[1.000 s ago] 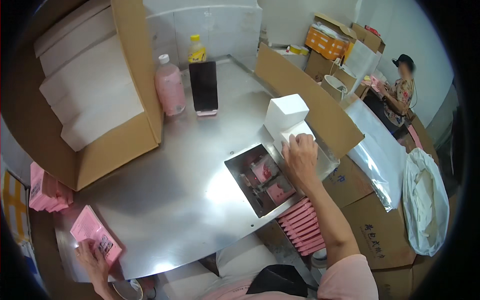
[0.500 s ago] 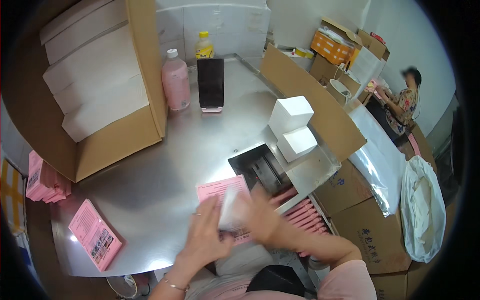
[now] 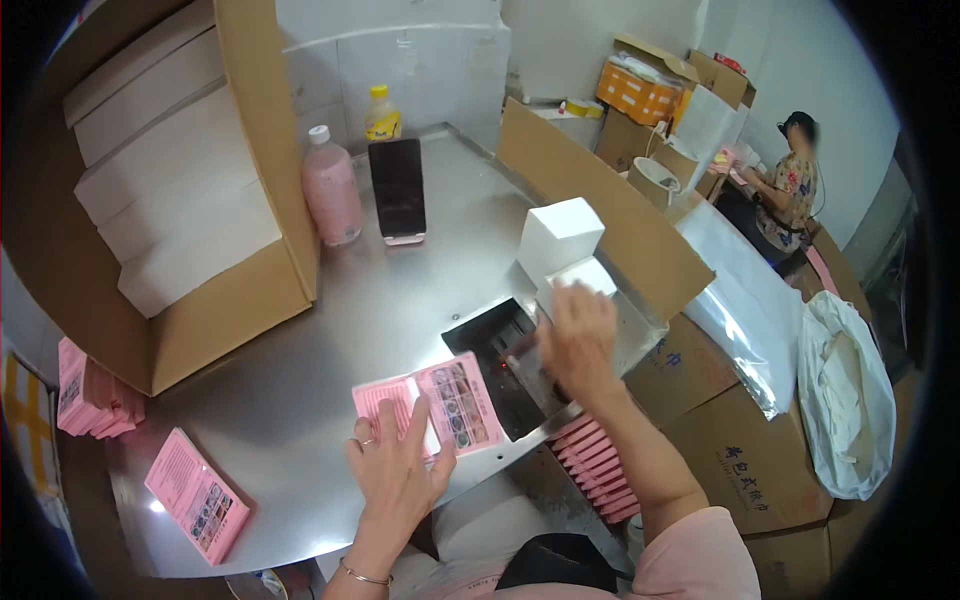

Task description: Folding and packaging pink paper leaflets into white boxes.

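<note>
Right hand (image 3: pixel 580 345) moved to the white, blocky paper stack (image 3: pixel 563 235), grip unclear, leaving the splayed left hand (image 3: pixel 395 462) alone on the pink printed sheet (image 3: pixel 462 400).

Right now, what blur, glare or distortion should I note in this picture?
Head view: the right hand is smeared, apparently by motion, while the left hand looks fairly crisp; head view: glare spots the metal tabletop toward its lower left; head view: the large carton bows along its left side, and the corners fall black.
</note>
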`<action>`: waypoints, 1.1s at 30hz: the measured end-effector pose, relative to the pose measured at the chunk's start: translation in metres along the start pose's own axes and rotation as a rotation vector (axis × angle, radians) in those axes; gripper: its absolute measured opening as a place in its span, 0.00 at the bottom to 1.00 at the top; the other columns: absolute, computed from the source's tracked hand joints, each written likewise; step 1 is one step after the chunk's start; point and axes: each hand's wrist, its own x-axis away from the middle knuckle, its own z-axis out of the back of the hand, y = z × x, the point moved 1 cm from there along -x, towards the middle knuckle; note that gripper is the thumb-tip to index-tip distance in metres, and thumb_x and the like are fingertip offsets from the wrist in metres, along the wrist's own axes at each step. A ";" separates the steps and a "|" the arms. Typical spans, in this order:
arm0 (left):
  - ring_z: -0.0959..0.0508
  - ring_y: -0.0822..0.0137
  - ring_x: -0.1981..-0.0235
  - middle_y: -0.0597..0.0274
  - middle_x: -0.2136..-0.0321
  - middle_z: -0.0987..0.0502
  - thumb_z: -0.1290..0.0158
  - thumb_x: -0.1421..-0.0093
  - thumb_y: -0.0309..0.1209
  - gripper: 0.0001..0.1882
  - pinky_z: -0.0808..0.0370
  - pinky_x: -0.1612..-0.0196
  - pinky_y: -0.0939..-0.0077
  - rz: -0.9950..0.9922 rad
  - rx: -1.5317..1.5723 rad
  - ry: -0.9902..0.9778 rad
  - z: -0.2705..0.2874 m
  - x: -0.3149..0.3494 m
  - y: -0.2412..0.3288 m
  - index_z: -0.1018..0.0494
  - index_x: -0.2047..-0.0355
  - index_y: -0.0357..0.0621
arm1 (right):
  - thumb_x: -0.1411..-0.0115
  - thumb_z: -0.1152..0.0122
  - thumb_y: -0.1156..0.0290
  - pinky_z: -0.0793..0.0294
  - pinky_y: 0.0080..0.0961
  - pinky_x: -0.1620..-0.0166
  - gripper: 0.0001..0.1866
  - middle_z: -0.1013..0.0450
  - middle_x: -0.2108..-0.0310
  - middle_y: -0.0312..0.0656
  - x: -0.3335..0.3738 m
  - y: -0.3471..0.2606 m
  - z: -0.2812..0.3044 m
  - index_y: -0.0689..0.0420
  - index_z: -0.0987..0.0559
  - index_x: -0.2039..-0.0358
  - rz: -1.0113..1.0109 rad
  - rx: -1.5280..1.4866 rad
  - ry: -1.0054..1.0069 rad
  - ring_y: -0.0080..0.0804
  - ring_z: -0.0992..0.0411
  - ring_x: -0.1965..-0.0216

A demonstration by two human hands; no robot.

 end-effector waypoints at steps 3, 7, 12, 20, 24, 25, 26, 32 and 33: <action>0.32 0.49 0.57 0.50 0.52 0.30 0.40 0.51 0.50 0.29 0.39 0.56 0.55 -0.034 -0.036 0.068 0.003 -0.008 0.012 0.24 0.50 0.51 | 0.43 0.37 0.66 0.36 0.42 0.56 0.14 0.31 0.67 0.43 0.011 0.051 -0.036 0.61 0.21 0.59 -0.101 0.048 -0.024 0.40 0.32 0.61; 0.32 0.52 0.59 0.51 0.53 0.30 0.40 0.49 0.51 0.27 0.37 0.60 0.57 -0.163 -0.065 0.117 0.015 -0.007 0.005 0.24 0.56 0.45 | 0.41 0.39 0.68 0.35 0.40 0.59 0.07 0.32 0.71 0.43 0.014 0.060 -0.040 0.58 0.18 0.70 -0.178 -0.131 -0.043 0.41 0.33 0.63; 0.30 0.54 0.62 0.51 0.57 0.28 0.41 0.46 0.47 0.24 0.35 0.64 0.59 -0.204 -0.015 0.008 0.006 -0.002 0.005 0.26 0.57 0.40 | 0.41 0.41 0.72 0.33 0.39 0.61 0.06 0.32 0.71 0.45 0.017 0.062 -0.038 0.60 0.19 0.71 -0.166 -0.247 0.008 0.42 0.33 0.64; 0.28 0.52 0.63 0.49 0.63 0.29 0.41 0.45 0.37 0.21 0.31 0.63 0.60 -0.289 0.110 -0.008 -0.007 0.001 0.004 0.27 0.55 0.37 | 0.48 0.44 0.81 0.31 0.38 0.56 0.19 0.27 0.62 0.50 0.024 0.057 -0.024 0.60 0.23 0.53 -0.042 -0.149 0.104 0.49 0.30 0.56; 0.27 0.50 0.63 0.49 0.65 0.29 0.39 0.53 0.37 0.33 0.32 0.65 0.57 -0.278 0.224 -0.034 0.020 0.001 -0.007 0.31 0.46 0.38 | 0.44 0.45 0.76 0.29 0.50 0.44 0.18 0.28 0.53 0.55 0.050 -0.060 0.028 0.61 0.24 0.52 0.316 -0.514 -0.656 0.55 0.27 0.51; 0.27 0.49 0.63 0.48 0.65 0.30 0.38 0.55 0.37 0.37 0.32 0.63 0.54 -0.173 0.192 -0.091 0.031 -0.003 -0.012 0.33 0.44 0.40 | 0.44 0.45 0.74 0.33 0.54 0.42 0.17 0.28 0.54 0.54 0.075 -0.079 0.037 0.61 0.23 0.54 0.516 -0.606 -0.388 0.54 0.28 0.50; 0.27 0.49 0.63 0.48 0.65 0.30 0.38 0.55 0.37 0.37 0.32 0.63 0.54 -0.177 0.193 -0.088 0.032 -0.004 -0.012 0.33 0.44 0.40 | 0.44 0.45 0.72 0.36 0.57 0.40 0.16 0.28 0.55 0.54 0.093 -0.092 0.044 0.62 0.23 0.56 0.700 -0.677 -0.112 0.53 0.28 0.50; 0.29 0.48 0.62 0.47 0.63 0.31 0.40 0.48 0.34 0.42 0.32 0.61 0.55 -0.169 0.263 -0.137 0.010 -0.003 0.007 0.44 0.34 0.38 | 0.45 0.44 0.69 0.48 0.72 0.40 0.14 0.26 0.60 0.51 0.042 -0.094 -0.061 0.59 0.22 0.59 0.193 -0.473 -0.250 0.48 0.28 0.55; 0.29 0.49 0.64 0.49 0.62 0.30 0.42 0.47 0.27 0.34 0.31 0.60 0.58 -0.177 0.288 -0.118 0.025 0.000 0.000 0.37 0.39 0.40 | 0.44 0.44 0.68 0.43 0.67 0.42 0.12 0.25 0.61 0.51 0.042 -0.083 -0.066 0.58 0.22 0.61 0.202 -0.402 -0.420 0.49 0.27 0.56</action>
